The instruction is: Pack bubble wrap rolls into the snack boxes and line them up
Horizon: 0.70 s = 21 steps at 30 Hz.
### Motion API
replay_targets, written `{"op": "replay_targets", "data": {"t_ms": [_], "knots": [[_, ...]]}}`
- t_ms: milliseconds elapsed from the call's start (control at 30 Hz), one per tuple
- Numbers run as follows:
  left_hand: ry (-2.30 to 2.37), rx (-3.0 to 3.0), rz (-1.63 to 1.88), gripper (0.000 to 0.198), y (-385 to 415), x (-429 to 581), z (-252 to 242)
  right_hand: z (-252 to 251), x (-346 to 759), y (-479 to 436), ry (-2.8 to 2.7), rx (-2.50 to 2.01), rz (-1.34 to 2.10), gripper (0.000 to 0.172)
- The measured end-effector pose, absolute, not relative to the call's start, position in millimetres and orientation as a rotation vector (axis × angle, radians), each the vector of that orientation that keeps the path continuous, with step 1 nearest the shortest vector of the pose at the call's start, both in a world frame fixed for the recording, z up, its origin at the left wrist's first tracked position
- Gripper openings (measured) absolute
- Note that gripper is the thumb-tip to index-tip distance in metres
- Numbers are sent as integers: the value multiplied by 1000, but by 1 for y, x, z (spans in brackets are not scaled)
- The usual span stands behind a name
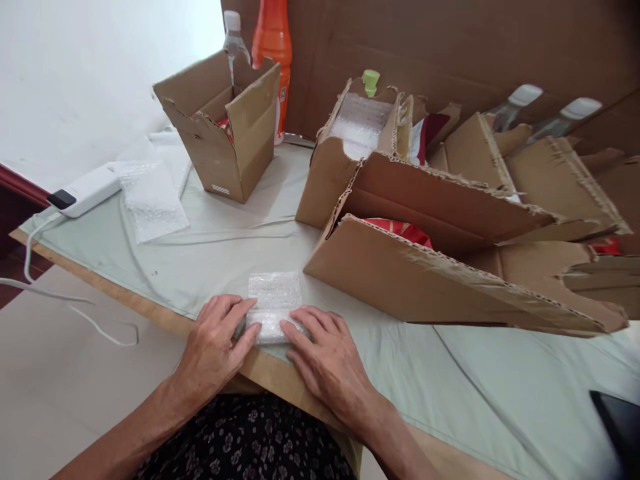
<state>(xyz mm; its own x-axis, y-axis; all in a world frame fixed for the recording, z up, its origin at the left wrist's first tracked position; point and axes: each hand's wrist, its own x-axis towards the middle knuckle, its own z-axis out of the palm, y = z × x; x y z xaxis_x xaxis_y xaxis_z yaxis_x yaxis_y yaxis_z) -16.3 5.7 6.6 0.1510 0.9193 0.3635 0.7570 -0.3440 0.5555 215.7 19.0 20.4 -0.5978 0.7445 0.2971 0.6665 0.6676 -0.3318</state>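
A small bundle of bubble wrap (274, 300) lies at the near edge of the table, partly rolled up. My left hand (216, 343) presses its left end with the fingers laid together over the roll. My right hand (325, 353) lies on its right end, fingers stretched across the roll. Whatever is inside the wrap is hidden. Both hands rest on the pale green cloth (240, 253) that covers the table.
An open cardboard box (225, 127) stands at the back left, with a clear bottle (234, 37) and an orange bottle (273, 40) behind it. Several open boxes (430, 220) fill the right side. A loose bubble wrap sheet (153, 200) and a white power strip (87, 190) lie at the left.
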Motion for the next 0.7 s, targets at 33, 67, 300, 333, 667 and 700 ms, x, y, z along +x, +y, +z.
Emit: {"op": "replay_targets", "data": {"t_ms": [33, 67, 300, 333, 667, 700], "knots": [[1661, 2054, 1012, 26, 0, -18, 8, 19, 214, 23, -2452, -1117, 263, 22], [1688, 1885, 1031, 28, -6, -19, 9, 18, 214, 27, -2406, -1138, 274, 21], [1247, 747, 959, 82, -25, -4, 21, 33, 212, 8, -2122, -1195, 622, 20], [1165, 663, 956, 89, -23, 1, 24, 36, 212, 2, -2121, -1181, 694, 20], [1041, 610, 966, 93, -28, 33, 37, 35, 242, -29, -1644, -1414, 1097, 76], [1074, 657, 972, 90, -31, 36, 37, 34, 241, -32, -1604, -1404, 1200, 78]]}}
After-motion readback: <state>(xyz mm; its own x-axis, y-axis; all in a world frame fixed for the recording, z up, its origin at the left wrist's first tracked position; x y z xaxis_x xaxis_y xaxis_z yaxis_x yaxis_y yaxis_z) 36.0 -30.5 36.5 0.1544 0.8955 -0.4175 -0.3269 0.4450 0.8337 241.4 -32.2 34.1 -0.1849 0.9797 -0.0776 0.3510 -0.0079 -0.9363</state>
